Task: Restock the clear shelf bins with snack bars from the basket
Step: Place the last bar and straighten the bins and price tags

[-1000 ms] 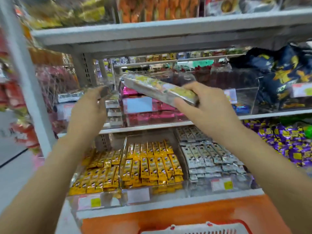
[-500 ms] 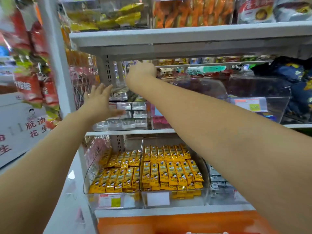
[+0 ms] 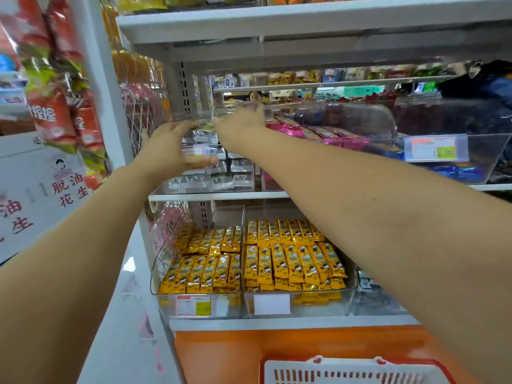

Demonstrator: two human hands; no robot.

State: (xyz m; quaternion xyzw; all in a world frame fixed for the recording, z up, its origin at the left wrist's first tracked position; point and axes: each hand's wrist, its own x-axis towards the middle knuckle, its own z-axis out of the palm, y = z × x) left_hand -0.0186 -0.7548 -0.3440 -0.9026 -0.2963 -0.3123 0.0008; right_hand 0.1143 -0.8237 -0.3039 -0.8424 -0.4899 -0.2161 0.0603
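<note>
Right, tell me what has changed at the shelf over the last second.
The right hand carried its long silver-and-yellow snack pack leftwards to the clear plastic bin of silver packets; the pack is now out of sight, so a release is unclear. The left hand has spread against that bin's front. The yellow bars in the lower bins and the red plastic basket stayed put.

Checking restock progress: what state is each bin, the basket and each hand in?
Silver-bar bin: partly filled.
Pink-bar bin: partly filled.
Left yellow-bar bin: well stocked.
Right yellow-bar bin: well stocked.
Basket: contents out of view.
Left hand: fingers spread, at silver-bar bin's front.
Right hand: reaches over that bin, fingers hidden.
</note>
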